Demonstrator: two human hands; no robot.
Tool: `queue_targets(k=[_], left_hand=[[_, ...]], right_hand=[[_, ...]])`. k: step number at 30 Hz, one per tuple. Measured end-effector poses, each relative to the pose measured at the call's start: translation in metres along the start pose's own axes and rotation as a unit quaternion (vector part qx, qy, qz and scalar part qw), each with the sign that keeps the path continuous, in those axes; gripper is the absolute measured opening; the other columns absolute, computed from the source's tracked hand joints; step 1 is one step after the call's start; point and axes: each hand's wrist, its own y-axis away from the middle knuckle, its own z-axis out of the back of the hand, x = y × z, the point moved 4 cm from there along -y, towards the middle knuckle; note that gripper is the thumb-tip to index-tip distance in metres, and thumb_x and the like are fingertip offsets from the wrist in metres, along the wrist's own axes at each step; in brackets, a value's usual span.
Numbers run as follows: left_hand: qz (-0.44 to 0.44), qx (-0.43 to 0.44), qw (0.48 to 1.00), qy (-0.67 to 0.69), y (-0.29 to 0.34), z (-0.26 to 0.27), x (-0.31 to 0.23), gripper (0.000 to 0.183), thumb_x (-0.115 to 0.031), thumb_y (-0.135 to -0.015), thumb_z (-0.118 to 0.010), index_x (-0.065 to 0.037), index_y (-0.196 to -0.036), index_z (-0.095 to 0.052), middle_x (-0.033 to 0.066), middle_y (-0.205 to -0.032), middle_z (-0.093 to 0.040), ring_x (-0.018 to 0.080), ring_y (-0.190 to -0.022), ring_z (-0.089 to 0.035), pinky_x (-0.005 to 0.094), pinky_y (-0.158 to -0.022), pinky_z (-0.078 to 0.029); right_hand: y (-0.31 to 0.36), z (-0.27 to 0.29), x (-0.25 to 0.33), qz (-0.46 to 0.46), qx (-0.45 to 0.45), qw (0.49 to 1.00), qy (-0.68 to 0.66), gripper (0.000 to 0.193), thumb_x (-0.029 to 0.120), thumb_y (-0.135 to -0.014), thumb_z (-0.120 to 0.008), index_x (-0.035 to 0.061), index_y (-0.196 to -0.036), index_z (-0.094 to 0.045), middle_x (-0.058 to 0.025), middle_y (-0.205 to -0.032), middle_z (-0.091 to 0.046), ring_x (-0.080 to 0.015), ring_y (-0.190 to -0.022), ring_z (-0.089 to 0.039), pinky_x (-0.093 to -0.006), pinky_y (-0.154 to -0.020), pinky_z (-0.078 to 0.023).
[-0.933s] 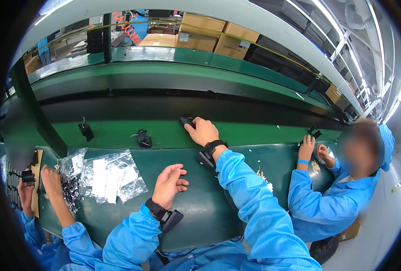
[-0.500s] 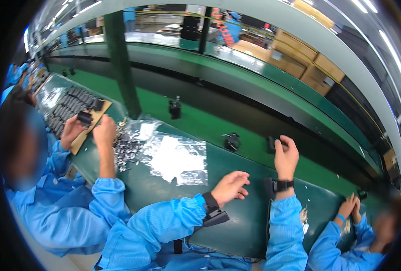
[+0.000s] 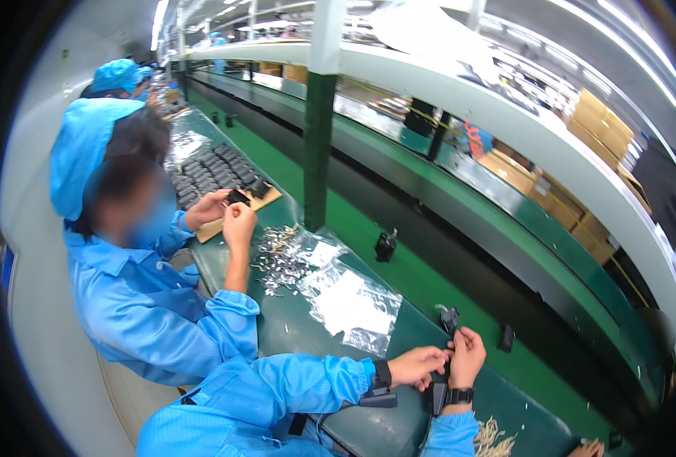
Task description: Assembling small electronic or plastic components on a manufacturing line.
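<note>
My right hand (image 3: 467, 358) reaches to the near edge of the green strip, its fingers bent and closed at the lower end of a small black part (image 3: 448, 318) with a pale bit at its top. Close beside it, my left hand (image 3: 420, 368) hovers over the table with loosely curled, parted fingers and nothing visible in them. A second black part (image 3: 508, 337) stands on the green strip, to the right of my right hand. Farther along the strip is another black part (image 3: 386, 245) with a thin piece sticking up. Both my wrists carry black straps with dark boxes.
Clear plastic bags (image 3: 353, 305) and a heap of small metal pieces (image 3: 281, 259) lie left on the green table. A co-worker (image 3: 155, 274) there handles a black part beside rows of black parts (image 3: 208, 175). A green post (image 3: 319, 152) rises beyond. Pale strips (image 3: 494, 440) lie near right.
The view has swung left. My right hand has left one black part on the green strip and moved to another farther left. My left hand has come close beside it.
</note>
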Motion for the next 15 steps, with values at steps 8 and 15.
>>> queue_targets(k=[8, 15], left_hand=[[0.015, 0.015, 0.999, -0.039, 0.007, -0.001, -0.005, 0.04, -0.024, -0.108, -0.047, -0.008, -0.145, -0.045, 0.0049, -0.113, -0.06, 0.0088, -0.068, -0.061, 0.024, -0.058, -0.055], [0.023, 0.025, 0.999, -0.008, -0.002, 0.0, -0.005, 0.046, -0.027, -0.108, -0.047, -0.009, -0.149, -0.042, 0.006, -0.113, -0.058, 0.0112, -0.07, -0.063, 0.0253, -0.061, -0.057]], right_hand=[[0.001, -0.003, 0.007, -0.023, 0.0, 1.0, 0.012, 0.023, 0.002, -0.095, -0.063, -0.0061, -0.116, -0.06, -0.0144, -0.106, -0.066, -0.0149, -0.073, -0.066, -0.0251, -0.052, -0.056], [-0.006, 0.004, 0.007, 0.011, 0.032, 0.998, 0.051, 0.04, -0.002, -0.09, -0.064, -0.0072, -0.129, -0.059, -0.0162, -0.117, -0.067, -0.0127, -0.07, -0.065, -0.0246, -0.052, -0.053]])
